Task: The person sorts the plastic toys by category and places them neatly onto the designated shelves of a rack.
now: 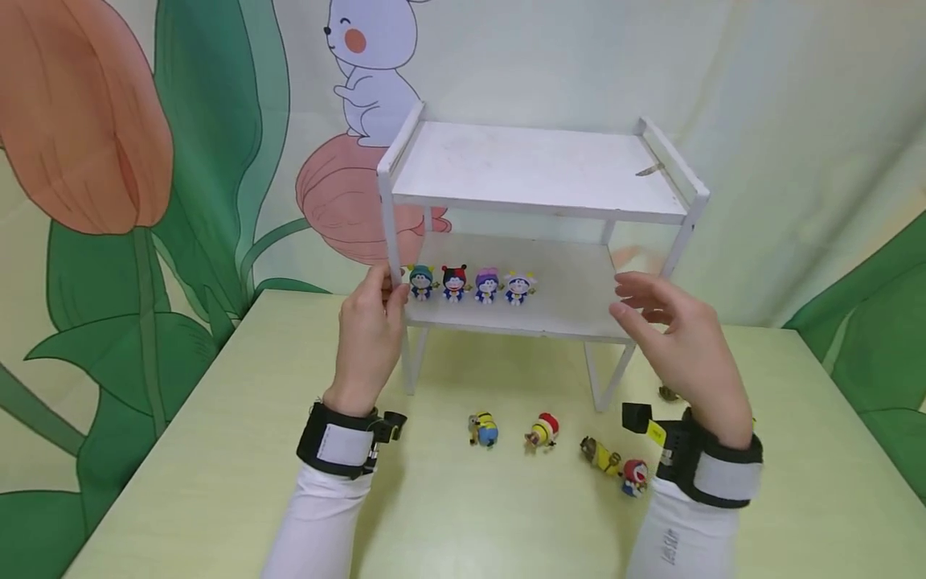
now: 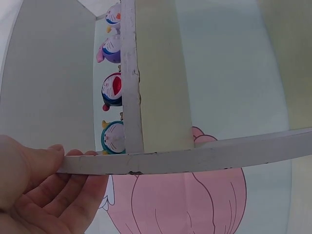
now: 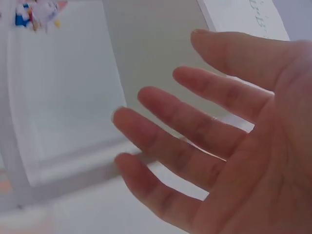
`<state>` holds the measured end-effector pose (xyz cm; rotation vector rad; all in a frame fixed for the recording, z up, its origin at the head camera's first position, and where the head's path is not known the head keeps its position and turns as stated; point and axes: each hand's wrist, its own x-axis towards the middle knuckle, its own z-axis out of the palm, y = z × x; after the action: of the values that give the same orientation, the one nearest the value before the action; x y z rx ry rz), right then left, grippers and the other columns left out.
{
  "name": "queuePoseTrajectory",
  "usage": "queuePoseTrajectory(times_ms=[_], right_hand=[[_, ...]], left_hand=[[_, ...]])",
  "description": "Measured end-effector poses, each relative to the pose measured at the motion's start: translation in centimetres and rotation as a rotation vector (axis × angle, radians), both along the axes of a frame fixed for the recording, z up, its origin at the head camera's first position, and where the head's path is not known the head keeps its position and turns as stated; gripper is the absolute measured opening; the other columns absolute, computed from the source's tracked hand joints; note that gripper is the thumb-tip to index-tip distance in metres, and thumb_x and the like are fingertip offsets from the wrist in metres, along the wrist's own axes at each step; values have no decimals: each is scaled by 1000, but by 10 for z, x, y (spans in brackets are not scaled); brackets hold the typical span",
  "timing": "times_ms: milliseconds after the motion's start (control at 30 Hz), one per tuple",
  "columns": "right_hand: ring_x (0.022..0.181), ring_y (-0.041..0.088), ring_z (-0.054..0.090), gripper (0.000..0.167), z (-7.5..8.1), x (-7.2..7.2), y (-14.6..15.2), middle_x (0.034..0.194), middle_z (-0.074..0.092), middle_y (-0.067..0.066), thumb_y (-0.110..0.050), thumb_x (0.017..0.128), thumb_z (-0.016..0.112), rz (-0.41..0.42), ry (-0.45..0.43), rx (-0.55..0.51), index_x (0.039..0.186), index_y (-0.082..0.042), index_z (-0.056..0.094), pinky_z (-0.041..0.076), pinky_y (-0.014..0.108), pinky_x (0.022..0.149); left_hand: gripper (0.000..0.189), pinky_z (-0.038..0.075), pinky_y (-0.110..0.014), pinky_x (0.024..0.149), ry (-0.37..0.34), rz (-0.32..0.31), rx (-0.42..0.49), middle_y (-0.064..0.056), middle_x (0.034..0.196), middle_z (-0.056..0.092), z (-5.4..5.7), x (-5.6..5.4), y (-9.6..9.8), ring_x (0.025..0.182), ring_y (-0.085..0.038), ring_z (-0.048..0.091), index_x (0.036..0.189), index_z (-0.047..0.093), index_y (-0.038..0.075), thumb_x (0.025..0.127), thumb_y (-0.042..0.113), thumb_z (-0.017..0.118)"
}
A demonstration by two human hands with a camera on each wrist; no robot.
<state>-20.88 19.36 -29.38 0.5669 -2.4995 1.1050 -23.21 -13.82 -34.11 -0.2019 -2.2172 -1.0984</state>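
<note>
White rack [image 1: 528,173]: on your tabletop [image 1: 217,450]
Lower shelf [image 1: 571,293]: four figurines [image 1: 486,287], left end
Left hand [image 1: 369,334]: your grip pinching left post [image 1: 389,233]
Right hand [image 1: 687,346]: your grip released, near right post [image 1: 680,243]

Rear wall: covered by a pale hanging cloth [image 1: 781,121], soft folds noted at right. Printed decoration: large orange tulip [image 1: 79,121] at left, green leaves [image 1: 210,96] beside it, white rabbit [image 1: 379,88] seated on a pink flower [image 1: 333,201]; further leaves at far right. Furniture: pale yellow-green table [image 1: 217,466], rear edge near the cloth. Lighting: soft, diffuse, with a faint sheen on the tabletop.
</note>
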Motion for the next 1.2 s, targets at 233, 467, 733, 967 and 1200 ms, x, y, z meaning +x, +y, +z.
queuePoseTrajectory(times_ms=[233,467,733,967,1200], right_hand=[[104,16,60,42,-3,7,27,120,65,2,-36,98,60,-105,-8,-1,133,-14,59,45,26,86],[104,23,62,45,-9,13,51,117,66,8,-41,98,58,-176,-75,28,135,-15,57,46,29,83],[110,40,57,52,-21,19,82,122,61,21,-41,100,54,-184,-209,116,140,-8,49,49,55,84],[114,43,55,61,-35,21,103,127,57,24,-48,99,51,-172,-352,175,144,-7,44,50,53,82],[113,44,55,67,-46,22,124,128,55,27,-49,99,52,-187,-435,183,145,-2,39,49,52,82]], left_hand=[[22,57,-43,79,18,3,-15,-21,101,65,1,0,0,87,-30,66,114,57,-8,96,4,59],[21,57,-45,79,27,9,-15,-21,101,65,4,-1,-3,87,-31,65,114,56,-7,96,4,59],[20,57,-43,80,12,-13,-6,-20,101,65,-1,-1,3,86,-29,65,113,57,-6,97,5,59],[20,58,-43,78,23,-11,-12,-20,99,64,-2,-3,4,84,-30,64,113,56,-7,97,3,59],[22,57,-43,79,5,-6,-3,-21,101,64,-1,-2,4,86,-30,65,115,56,-7,97,4,59]])
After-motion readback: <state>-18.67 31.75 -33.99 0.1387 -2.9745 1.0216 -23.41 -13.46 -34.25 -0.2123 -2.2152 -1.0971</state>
